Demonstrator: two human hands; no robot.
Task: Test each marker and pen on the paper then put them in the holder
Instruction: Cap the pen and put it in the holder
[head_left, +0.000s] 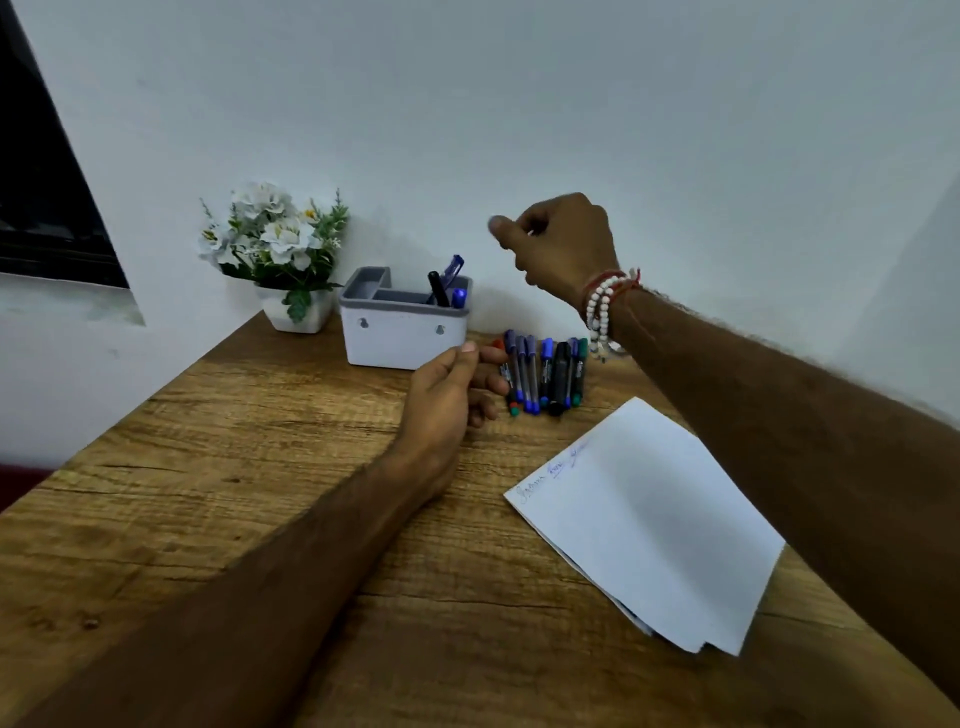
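Observation:
A white holder (402, 332) with a grey rim stands at the back of the wooden desk and holds a black marker (438, 288) and two blue pens. A row of several pens and markers (545, 375) lies to its right by the wall. White paper (649, 525) with a few scribbles lies at front right. My right hand (561, 244) hangs in the air above and right of the holder, fingers curled, nothing visible in it. My left hand (449, 392) hovers just left of the pen row, fingers loosely curled, holding nothing.
A white pot of artificial white flowers (275, 244) stands left of the holder against the wall. A dark window frame (47, 171) is at far left. The wooden desk (234, 493) stretches toward me on the left.

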